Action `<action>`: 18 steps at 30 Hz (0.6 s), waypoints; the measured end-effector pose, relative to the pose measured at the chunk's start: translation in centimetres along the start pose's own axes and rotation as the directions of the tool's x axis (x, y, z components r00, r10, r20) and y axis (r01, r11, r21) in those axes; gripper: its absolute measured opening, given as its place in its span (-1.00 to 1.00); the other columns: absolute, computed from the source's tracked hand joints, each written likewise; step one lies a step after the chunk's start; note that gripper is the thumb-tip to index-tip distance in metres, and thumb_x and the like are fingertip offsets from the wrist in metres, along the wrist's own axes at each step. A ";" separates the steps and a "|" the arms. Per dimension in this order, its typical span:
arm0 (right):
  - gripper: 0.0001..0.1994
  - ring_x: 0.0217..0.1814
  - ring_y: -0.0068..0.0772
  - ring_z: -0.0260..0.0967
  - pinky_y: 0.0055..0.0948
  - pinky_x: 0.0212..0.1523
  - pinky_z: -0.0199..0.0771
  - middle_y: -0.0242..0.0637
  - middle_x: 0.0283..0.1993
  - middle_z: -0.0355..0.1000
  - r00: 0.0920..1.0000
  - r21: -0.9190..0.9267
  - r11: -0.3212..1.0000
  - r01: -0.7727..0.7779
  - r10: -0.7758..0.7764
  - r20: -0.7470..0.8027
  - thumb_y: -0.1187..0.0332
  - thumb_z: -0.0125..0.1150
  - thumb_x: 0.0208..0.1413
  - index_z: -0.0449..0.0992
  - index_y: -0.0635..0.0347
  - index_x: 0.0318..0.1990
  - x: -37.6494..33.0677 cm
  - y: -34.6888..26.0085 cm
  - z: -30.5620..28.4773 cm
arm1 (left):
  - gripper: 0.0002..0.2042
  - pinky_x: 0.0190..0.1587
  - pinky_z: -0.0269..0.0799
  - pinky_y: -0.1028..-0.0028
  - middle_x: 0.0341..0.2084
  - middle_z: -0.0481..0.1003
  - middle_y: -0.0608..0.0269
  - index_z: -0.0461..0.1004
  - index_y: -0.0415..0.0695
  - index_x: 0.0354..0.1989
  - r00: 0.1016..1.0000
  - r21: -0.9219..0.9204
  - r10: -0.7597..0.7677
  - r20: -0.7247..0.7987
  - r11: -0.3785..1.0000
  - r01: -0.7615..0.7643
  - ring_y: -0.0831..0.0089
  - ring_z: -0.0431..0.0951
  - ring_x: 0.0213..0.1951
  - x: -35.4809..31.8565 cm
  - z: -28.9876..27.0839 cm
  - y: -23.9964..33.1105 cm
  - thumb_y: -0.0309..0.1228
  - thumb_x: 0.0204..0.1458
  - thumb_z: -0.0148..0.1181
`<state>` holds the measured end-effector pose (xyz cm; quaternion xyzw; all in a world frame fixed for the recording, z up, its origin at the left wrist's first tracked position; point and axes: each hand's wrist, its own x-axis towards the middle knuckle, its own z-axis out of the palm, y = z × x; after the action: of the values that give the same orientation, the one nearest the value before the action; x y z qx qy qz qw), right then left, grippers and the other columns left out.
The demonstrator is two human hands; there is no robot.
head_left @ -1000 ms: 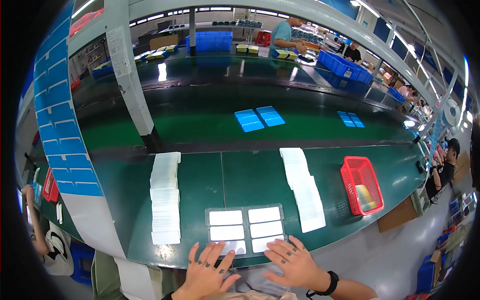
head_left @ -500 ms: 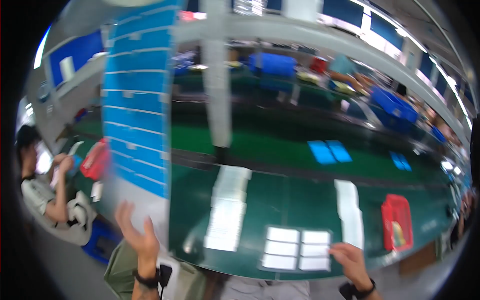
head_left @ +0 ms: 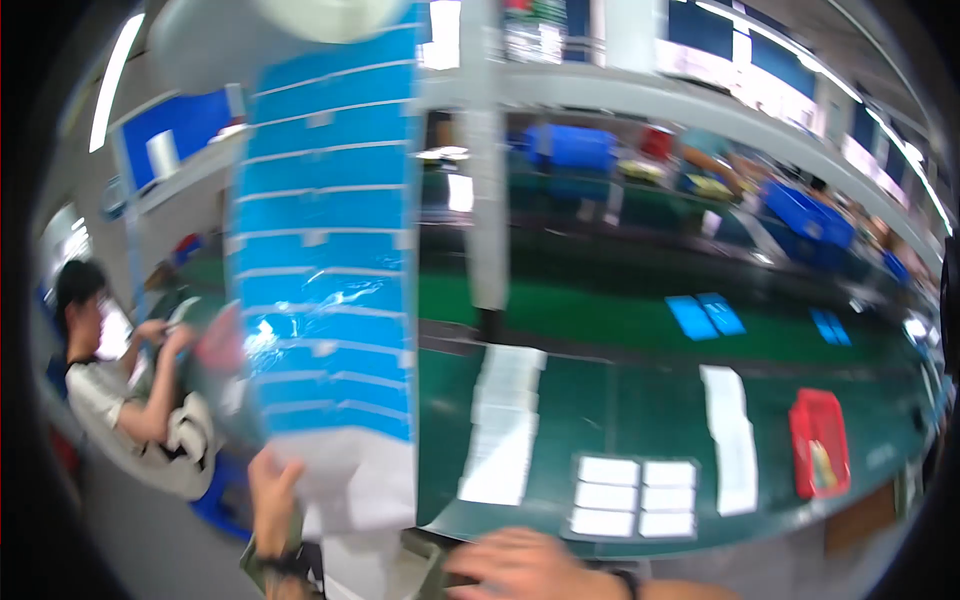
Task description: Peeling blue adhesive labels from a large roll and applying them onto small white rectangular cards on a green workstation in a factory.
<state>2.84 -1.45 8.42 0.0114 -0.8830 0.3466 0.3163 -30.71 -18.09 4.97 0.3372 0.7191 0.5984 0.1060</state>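
Observation:
A long strip of blue labels (head_left: 330, 250) hangs at my left from a white roll (head_left: 335, 15), with bare white backing paper (head_left: 350, 480) at its lower end. My left hand (head_left: 272, 500) is closed at the left edge of this backing paper, thumb on the front. My right hand (head_left: 520, 562), somewhat blurred, reaches left by the table's near edge with its fingers stretched out and nothing visible in them. Just right of it on the green table lies a clear-edged sheet with white labels (head_left: 607, 497) in two columns.
Stacks of white paper slips (head_left: 505, 425) and more slips (head_left: 732, 440) lie on the green table (head_left: 640, 400). A red basket (head_left: 820, 445) stands at the right. Blue label pieces (head_left: 705, 315) lie farther back. A seated person (head_left: 130, 390) works at far left; a grey post (head_left: 487, 180) rises behind.
My left hand has closed on the backing paper's edge. My right hand has left the white label sheet and moved left. The view has shifted, so the strip appears nearer and farther right.

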 end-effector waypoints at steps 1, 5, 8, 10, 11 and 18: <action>-0.69 -0.05 -0.20 0.47 -0.25 -0.02 0.44 -0.22 -0.09 0.53 0.996 -0.051 0.995 0.082 -0.082 0.019 0.15 0.31 0.05 0.59 0.10 -0.13 1.6 -0.2 2.6 | -0.66 0.01 0.44 0.43 -0.14 0.57 0.24 0.50 -0.33 0.01 1.000 -0.080 0.021 0.021 0.997 -0.019 0.46 0.53 -0.12 -2.6 0.1 0.1 -0.62 -0.01 0.19; -0.60 -0.02 -0.17 0.39 -0.10 -0.09 0.37 -0.18 -0.04 0.41 0.984 -0.191 0.969 0.156 -0.135 0.119 0.06 0.29 -0.05 0.52 0.08 -0.11 7.1 -2.2 7.8 | -0.25 0.20 0.42 0.21 0.26 0.34 -0.05 0.10 -0.24 0.43 0.975 -0.039 -0.190 0.116 0.980 0.196 0.22 0.43 0.21 -14.9 -0.3 -1.7 -0.18 0.16 0.33; -0.66 -0.11 -0.24 0.42 -0.14 -0.21 0.37 -0.21 -0.16 0.42 0.985 -0.327 0.930 0.168 -0.145 0.095 0.06 0.26 -0.05 0.52 0.07 -0.20 6.1 -2.7 10.6 | -0.16 0.19 0.43 0.27 0.27 0.32 -0.03 0.03 -0.22 0.46 0.961 -0.087 -0.213 0.178 0.969 0.232 0.21 0.42 0.22 -19.5 0.9 -0.5 -0.39 0.05 0.42; -0.69 -0.16 -0.25 0.43 -0.14 -0.25 0.37 -0.24 -0.21 0.43 0.974 -0.246 0.944 0.220 -0.198 0.112 0.08 0.23 -0.03 0.53 0.08 -0.22 4.4 -2.6 12.8 | -0.16 0.22 0.40 0.27 0.29 0.29 -0.02 0.03 -0.21 0.46 0.969 -0.142 -0.201 0.147 0.965 0.222 0.21 0.40 0.24 -21.5 1.3 0.5 -0.39 0.05 0.43; -0.71 -0.21 -0.26 0.44 -0.13 -0.29 0.37 -0.27 -0.26 0.44 0.958 -0.166 0.947 0.276 -0.257 0.123 0.09 0.20 0.00 0.53 0.08 -0.25 3.9 -2.9 12.7 | -0.16 0.24 0.37 0.27 0.30 0.28 -0.02 0.04 -0.23 0.46 0.964 -0.139 -0.223 0.146 0.960 0.243 0.21 0.38 0.25 -21.9 1.4 1.7 -0.39 0.04 0.43; -0.80 -0.23 -0.44 0.52 -0.40 -0.23 0.44 -0.19 -0.29 0.57 0.979 0.581 0.800 -0.150 0.202 -0.026 0.34 0.23 0.18 0.58 0.35 -0.24 3.6 -1.9 4.7 | -0.25 0.24 0.34 0.23 0.23 0.34 -0.05 0.11 -0.32 0.40 0.943 -0.109 -0.247 0.224 0.955 0.276 0.23 0.43 0.18 -16.6 -2.8 -1.0 -0.39 0.09 0.37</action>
<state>-2.20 -5.09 9.01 0.0094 -0.7195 0.6250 0.3025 -20.18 -30.58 0.59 0.2910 0.6989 0.5891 0.2826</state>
